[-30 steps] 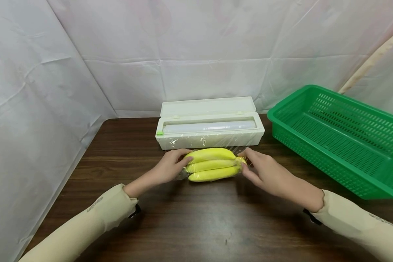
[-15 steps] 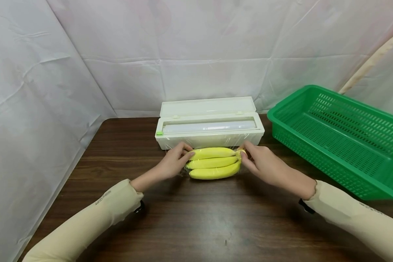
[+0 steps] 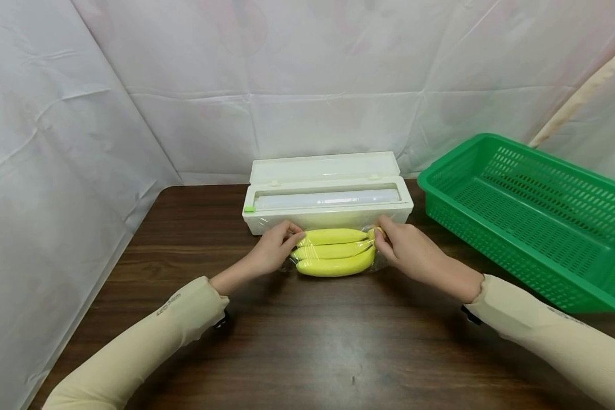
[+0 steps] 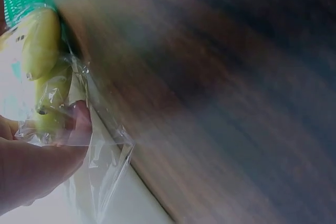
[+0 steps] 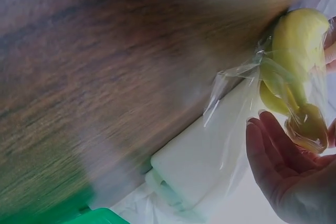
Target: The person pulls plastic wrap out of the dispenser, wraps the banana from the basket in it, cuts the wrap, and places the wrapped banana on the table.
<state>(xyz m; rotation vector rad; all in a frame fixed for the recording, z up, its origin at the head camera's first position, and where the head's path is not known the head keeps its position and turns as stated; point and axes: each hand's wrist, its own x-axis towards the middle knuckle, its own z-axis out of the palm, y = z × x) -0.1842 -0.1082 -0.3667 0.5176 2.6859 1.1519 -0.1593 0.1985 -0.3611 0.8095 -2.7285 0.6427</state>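
A bunch of yellow bananas [image 3: 335, 251] lies sideways in front of the cling film box [image 3: 330, 218], with clear cling film [image 4: 107, 156] over it. My left hand [image 3: 273, 248] pinches the left tips through the film, thumb on top. At the stem end, my right hand [image 3: 413, 250] grips the stem between thumb and fingers. Loose film hangs off the bunch toward the box in both wrist views. Seen from the right wrist, the stem [image 5: 307, 124] sits in the curled fingers, partly hidden behind them.
Behind the bananas, the white box has its lid [image 3: 325, 167] raised and a film roll [image 3: 328, 198] inside. A green slotted basket [image 3: 492, 256] stands on the right of the brown wooden table [image 3: 307, 353]. White sheeting [image 3: 333, 74] hangs behind.
Both hands have moved the bananas slightly away from me toward the box, and the bunch has rolled back a little. The box and basket have stayed in place.
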